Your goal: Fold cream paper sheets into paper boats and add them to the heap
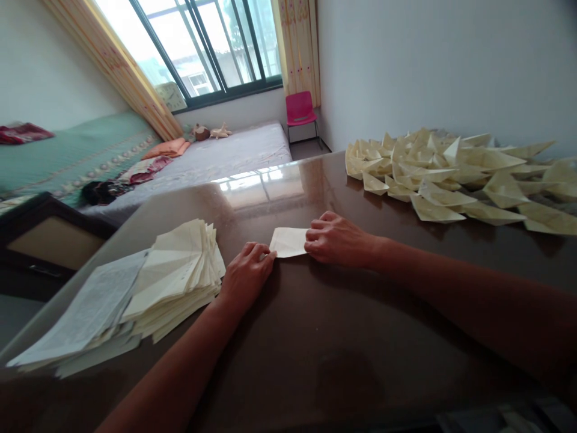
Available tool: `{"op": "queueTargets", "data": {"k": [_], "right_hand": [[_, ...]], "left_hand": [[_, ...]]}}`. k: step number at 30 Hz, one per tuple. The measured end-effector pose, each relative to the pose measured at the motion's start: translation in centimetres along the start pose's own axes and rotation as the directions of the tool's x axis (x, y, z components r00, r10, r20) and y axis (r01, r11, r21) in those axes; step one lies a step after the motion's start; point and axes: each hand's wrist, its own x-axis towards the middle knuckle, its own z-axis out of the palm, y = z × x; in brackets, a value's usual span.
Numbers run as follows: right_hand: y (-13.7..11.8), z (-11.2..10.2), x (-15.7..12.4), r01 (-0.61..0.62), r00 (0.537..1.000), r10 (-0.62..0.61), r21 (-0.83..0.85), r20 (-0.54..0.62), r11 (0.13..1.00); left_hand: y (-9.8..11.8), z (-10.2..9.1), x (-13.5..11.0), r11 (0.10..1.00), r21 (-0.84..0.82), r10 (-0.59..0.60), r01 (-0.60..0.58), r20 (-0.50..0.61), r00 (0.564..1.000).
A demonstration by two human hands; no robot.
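A small folded sheet of cream paper (291,242) lies on the glossy brown table between my hands. My left hand (250,267) pinches its left corner, thumb and fingers pressed together. On the paper's right end my right hand (333,239) is closed, its curled fingers covering that edge. Beside my left hand stands a stack of cream paper sheets (174,264), some creased. Printed whitish sheets (90,313) lie partly under that stack. To the far right, a large heap of folded paper boats (437,174) covers the table's back corner.
The brown table (315,349) has a shiny top reflecting the window. Beyond it are a bed (243,147), a pink chair (301,111) and a window with curtains. A dark cabinet (45,246) stands at the left, and a white wall rises behind the boats.
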Motion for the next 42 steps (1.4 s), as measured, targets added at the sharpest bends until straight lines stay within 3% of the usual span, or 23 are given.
{"op": "queueTargets", "data": {"k": [7,11,15,18,22,25,32,36,39,42], "right_hand": [[-3.5,0.5,0.0,0.037,0.999,-0.037,0.013,-0.035,0.999],[-3.9,0.6,0.1,0.051,0.998,-0.048,0.067,-0.052,0.996],[-1.9,0.3,-0.2,-0.004,1.000,0.000,0.131,0.030,0.991],[0.4,-0.1,-0.6,0.062,0.994,-0.083,0.238,0.078,0.969],[2.7,0.0,-0.8,0.112,0.981,-0.180,0.532,0.077,0.839],[3.4,0.7,-0.8,0.065,0.981,-0.174,0.698,0.087,0.713],[3.8,2.5,-0.6,-0.225,0.973,0.078,0.829,0.216,0.511],[2.6,3.3,0.0,-0.282,0.952,0.275,0.745,0.137,0.605],[1.3,4.0,0.4,-0.371,0.899,0.437,0.599,0.038,0.710],[0.5,4.5,0.6,-0.467,0.850,0.527,0.456,-0.005,0.758]], "left_hand": [[1.7,-0.4,0.2,0.990,-0.124,0.075,-0.073,0.007,0.997],[2.4,-0.5,0.2,0.983,-0.159,0.091,-0.088,0.013,0.996],[1.9,-0.5,0.1,0.966,-0.235,0.107,-0.108,-0.019,0.994],[1.6,-0.5,-0.1,0.948,-0.290,0.121,-0.131,-0.052,0.991],[1.5,-0.5,0.0,0.926,-0.339,0.163,-0.166,-0.036,0.986],[1.4,-0.6,-0.1,0.913,-0.379,0.160,-0.149,-0.003,0.987],[-0.1,-0.8,-0.4,0.841,-0.538,0.120,-0.063,0.072,0.990],[-0.4,-1.0,-0.5,0.811,-0.583,0.133,-0.049,0.102,0.986],[-0.5,-1.2,-0.5,0.805,-0.592,0.138,-0.041,0.120,0.983],[-0.6,-1.4,-0.6,0.809,-0.586,0.137,-0.043,0.117,0.984]]}}
